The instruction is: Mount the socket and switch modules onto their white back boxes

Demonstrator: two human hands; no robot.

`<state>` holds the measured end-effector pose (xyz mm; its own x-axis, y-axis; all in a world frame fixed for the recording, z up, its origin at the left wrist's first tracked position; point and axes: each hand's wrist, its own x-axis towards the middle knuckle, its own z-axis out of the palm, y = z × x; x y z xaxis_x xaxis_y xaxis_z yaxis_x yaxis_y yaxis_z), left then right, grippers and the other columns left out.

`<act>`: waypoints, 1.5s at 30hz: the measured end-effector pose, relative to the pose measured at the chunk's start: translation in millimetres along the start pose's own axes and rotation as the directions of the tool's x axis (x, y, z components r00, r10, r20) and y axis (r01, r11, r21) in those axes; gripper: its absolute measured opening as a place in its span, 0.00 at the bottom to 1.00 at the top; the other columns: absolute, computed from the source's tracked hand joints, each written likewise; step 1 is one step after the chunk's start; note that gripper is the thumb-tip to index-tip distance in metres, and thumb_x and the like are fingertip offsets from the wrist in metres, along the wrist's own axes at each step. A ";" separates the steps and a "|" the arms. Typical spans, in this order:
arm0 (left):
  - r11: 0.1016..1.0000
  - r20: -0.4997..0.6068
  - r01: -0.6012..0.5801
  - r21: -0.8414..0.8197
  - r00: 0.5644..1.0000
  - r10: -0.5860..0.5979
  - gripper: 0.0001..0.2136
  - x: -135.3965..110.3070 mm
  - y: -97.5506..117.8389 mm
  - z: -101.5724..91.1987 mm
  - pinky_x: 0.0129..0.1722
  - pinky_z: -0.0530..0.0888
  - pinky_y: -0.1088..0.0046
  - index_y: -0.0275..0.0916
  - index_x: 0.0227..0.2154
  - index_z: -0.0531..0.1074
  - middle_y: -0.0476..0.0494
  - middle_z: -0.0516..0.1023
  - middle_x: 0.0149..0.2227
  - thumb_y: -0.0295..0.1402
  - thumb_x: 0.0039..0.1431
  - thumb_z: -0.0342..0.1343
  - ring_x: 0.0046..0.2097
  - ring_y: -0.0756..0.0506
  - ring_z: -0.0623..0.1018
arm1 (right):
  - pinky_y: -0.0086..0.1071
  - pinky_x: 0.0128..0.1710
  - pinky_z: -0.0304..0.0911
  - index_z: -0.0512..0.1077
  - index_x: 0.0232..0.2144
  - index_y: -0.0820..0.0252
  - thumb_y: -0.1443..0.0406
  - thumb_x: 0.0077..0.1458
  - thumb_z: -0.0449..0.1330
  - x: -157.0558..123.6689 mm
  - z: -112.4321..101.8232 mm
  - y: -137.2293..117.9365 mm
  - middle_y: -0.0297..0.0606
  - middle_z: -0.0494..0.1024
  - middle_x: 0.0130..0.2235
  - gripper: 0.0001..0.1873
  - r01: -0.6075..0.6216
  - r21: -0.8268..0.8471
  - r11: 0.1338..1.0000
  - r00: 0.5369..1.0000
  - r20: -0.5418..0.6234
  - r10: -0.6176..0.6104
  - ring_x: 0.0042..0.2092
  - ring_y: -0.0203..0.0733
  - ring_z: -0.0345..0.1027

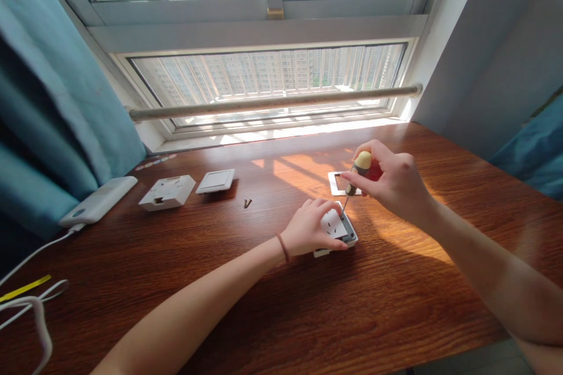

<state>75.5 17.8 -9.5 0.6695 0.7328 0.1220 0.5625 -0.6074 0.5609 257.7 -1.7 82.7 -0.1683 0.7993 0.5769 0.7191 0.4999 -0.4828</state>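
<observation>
A white wall socket (333,225) lies face up on the wooden table, its grey inner edge showing on the right. My left hand (308,225) is closed around it, thumb along the near side and fingers over the far side. In my right hand (391,179) is a screwdriver (363,163) with a yellow and grey handle, held tilted. Its thin shaft points down to the socket's upper right edge, where the tip meets the grey strip. Just behind the screwdriver lies a white rectangular frame (335,186), partly covered by my right hand.
To the left are two screws (247,203), a white switch panel (215,181) and a white mounting box (167,192). Farther left lies a white device (99,202) with a cable, near a yellow strip (25,288). A metal rail (277,103) crosses before the window.
</observation>
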 end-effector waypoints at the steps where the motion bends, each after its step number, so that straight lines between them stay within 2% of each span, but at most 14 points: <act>1: 1.000 0.000 0.001 -0.001 1.000 -0.001 0.30 0.0 0.0 -0.1 0.45 0.66 0.64 0.46 0.44 0.68 0.45 0.70 0.43 0.52 0.37 0.64 0.45 0.39 0.68 | 0.32 0.23 0.60 0.62 0.31 0.54 0.61 0.48 0.62 -0.3 1.0 0.4 0.30 0.70 0.20 0.12 0.003 0.005 1.000 1.000 -0.007 -0.003 0.21 0.39 0.67; 9: 1.000 -0.011 0.005 -0.030 1.000 -0.005 0.30 -0.1 -0.7 1.2 0.46 0.65 0.63 0.46 0.44 0.67 0.45 0.70 0.43 0.51 0.36 0.64 0.46 0.38 0.68 | 0.33 0.23 0.61 0.64 0.34 0.55 0.59 0.49 0.62 -0.9 1.1 1.5 0.29 0.69 0.20 0.12 0.044 -0.012 0.999 0.999 0.021 -0.044 0.21 0.38 0.66; 13: 0.996 -0.043 0.057 -0.070 0.997 -0.060 0.38 -0.6 -4.5 5.1 0.46 0.66 0.62 0.44 0.50 0.62 0.42 0.70 0.45 0.51 0.33 0.65 0.47 0.37 0.68 | 0.31 0.24 0.64 0.64 0.42 0.55 0.64 0.54 0.57 1.0 -6.9 2.9 0.28 0.70 0.22 0.12 0.044 0.114 0.992 0.974 0.214 -0.068 0.20 0.35 0.66; 17: 0.995 -0.026 0.067 -0.077 0.997 -0.069 0.41 -0.7 -5.7 5.5 0.46 0.66 0.61 0.43 0.52 0.60 0.41 0.69 0.47 0.52 0.32 0.65 0.48 0.37 0.68 | 0.29 0.25 0.66 0.59 0.51 0.56 0.68 0.55 0.53 1.8 -22.0 7.3 0.38 0.75 0.37 0.20 0.017 0.199 0.980 0.916 0.390 -0.095 0.27 0.35 0.70; 19: 0.996 -0.015 0.061 -0.072 0.998 -0.062 0.41 -0.5 -4.7 4.2 0.47 0.66 0.60 0.43 0.53 0.61 0.41 0.69 0.47 0.52 0.33 0.65 0.48 0.37 0.68 | 0.28 0.25 0.66 0.57 0.53 0.55 0.70 0.56 0.52 1.3 -26.5 8.1 0.38 0.75 0.39 0.22 -0.007 0.231 0.973 0.890 0.445 -0.099 0.27 0.34 0.70; 21: 0.996 -0.013 0.057 -0.064 0.998 -0.058 0.41 -0.4 -3.5 3.1 0.47 0.66 0.60 0.43 0.53 0.61 0.41 0.69 0.47 0.52 0.34 0.64 0.48 0.37 0.68 | 0.29 0.24 0.65 0.61 0.50 0.56 0.68 0.56 0.53 0.3 -25.6 6.5 0.36 0.75 0.33 0.18 0.001 0.179 0.984 0.909 0.409 -0.075 0.25 0.35 0.69; 25: 0.997 -0.019 0.062 -0.050 0.998 -0.063 0.41 -0.2 -2.9 3.0 0.47 0.66 0.61 0.42 0.52 0.61 0.41 0.70 0.46 0.53 0.34 0.64 0.47 0.37 0.68 | 0.31 0.25 0.60 0.67 0.34 0.60 0.62 0.51 0.60 -1.7 -10.4 -0.2 0.35 0.72 0.25 0.08 0.120 -0.136 0.983 0.990 0.084 -0.109 0.25 0.38 0.66; 28: 0.997 -0.019 0.069 -0.046 0.997 -0.070 0.41 0.0 -3.4 3.7 0.46 0.67 0.62 0.42 0.52 0.61 0.41 0.70 0.46 0.53 0.33 0.64 0.47 0.37 0.68 | 0.31 0.27 0.61 0.68 0.39 0.60 0.63 0.50 0.60 -2.0 -0.3 -2.3 0.35 0.73 0.29 0.12 0.158 -0.122 0.980 0.987 0.020 -0.156 0.25 0.37 0.65; 33: 0.997 -0.028 0.071 -0.038 0.997 -0.072 0.41 0.0 -3.8 4.1 0.45 0.67 0.62 0.42 0.52 0.61 0.41 0.70 0.46 0.53 0.33 0.64 0.46 0.37 0.69 | 0.27 0.25 0.63 0.58 0.55 0.57 0.65 0.56 0.55 0.4 -6.9 3.6 0.34 0.74 0.33 0.24 0.006 0.264 0.964 0.961 0.264 -0.079 0.23 0.31 0.65; 36: 0.997 -0.020 0.064 -0.049 0.998 -0.065 0.41 -0.1 -3.4 3.4 0.46 0.67 0.61 0.42 0.52 0.61 0.41 0.70 0.46 0.53 0.33 0.64 0.47 0.37 0.69 | 0.27 0.22 0.64 0.52 0.59 0.57 0.65 0.58 0.51 2.0 -18.6 8.4 0.38 0.74 0.36 0.27 -0.114 0.370 0.922 0.899 0.434 -0.064 0.24 0.32 0.68; 38: 0.997 -0.018 0.059 -0.055 0.998 -0.060 0.41 -0.1 -3.1 2.9 0.47 0.67 0.60 0.42 0.52 0.61 0.41 0.70 0.46 0.52 0.33 0.64 0.47 0.37 0.68 | 0.27 0.20 0.63 0.54 0.57 0.57 0.64 0.58 0.52 2.4 -22.5 8.8 0.36 0.75 0.32 0.25 -0.152 0.375 0.915 0.880 0.472 -0.048 0.23 0.33 0.67; 40: 0.997 -0.019 0.061 -0.055 0.998 -0.062 0.41 0.0 -2.8 2.7 0.46 0.67 0.60 0.42 0.52 0.61 0.41 0.70 0.46 0.52 0.33 0.64 0.47 0.37 0.68 | 0.27 0.19 0.60 0.66 0.46 0.59 0.62 0.54 0.56 2.0 -20.0 6.4 0.32 0.72 0.25 0.17 -0.094 0.260 0.961 0.937 0.351 -0.003 0.20 0.33 0.64; 42: 0.997 -0.023 0.065 -0.051 0.998 -0.067 0.41 0.0 -2.5 2.7 0.46 0.67 0.60 0.41 0.52 0.61 0.40 0.70 0.46 0.52 0.33 0.64 0.47 0.37 0.69 | 0.28 0.20 0.57 0.70 0.31 0.60 0.61 0.49 0.61 0.4 -12.0 2.0 0.29 0.68 0.20 0.08 0.008 0.047 0.999 0.994 0.109 -0.013 0.20 0.32 0.60; 45: 0.997 -0.027 0.062 -0.048 0.998 -0.063 0.41 0.0 -2.3 2.6 0.46 0.67 0.61 0.40 0.52 0.61 0.40 0.70 0.46 0.52 0.33 0.65 0.46 0.37 0.69 | 0.29 0.23 0.57 0.68 0.25 0.60 0.64 0.47 0.62 -3.0 2.6 -3.5 0.30 0.66 0.20 0.06 0.092 -0.090 0.992 0.991 -0.090 -0.100 0.22 0.32 0.59</act>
<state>75.5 18.4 -12.9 0.6193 0.7776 0.1088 0.5786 -0.5457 0.6062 254.0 -5.0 80.9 -0.1780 0.7122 0.6790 0.7586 0.5388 -0.3663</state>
